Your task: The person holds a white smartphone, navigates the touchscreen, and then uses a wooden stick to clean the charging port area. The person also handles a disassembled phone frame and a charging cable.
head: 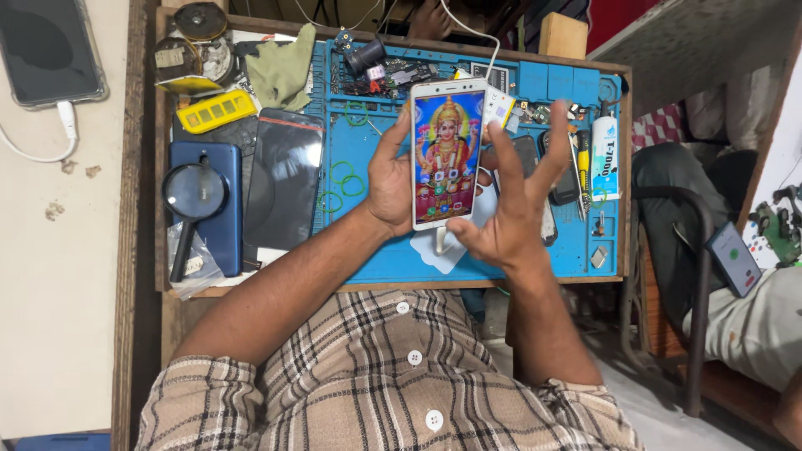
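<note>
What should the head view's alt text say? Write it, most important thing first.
A person's left hand holds a white smartphone with a lit, colourful screen above a blue work mat, the right hand open beside it. A magnifying glass lies left.

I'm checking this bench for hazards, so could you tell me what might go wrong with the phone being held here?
The white smartphone is gripped along one edge by the left hand, while the right hand is open with fingers spread, so it could slip onto the blue work mat. A white cable runs to its top and might snag. Small loose parts just behind could be knocked.
</note>
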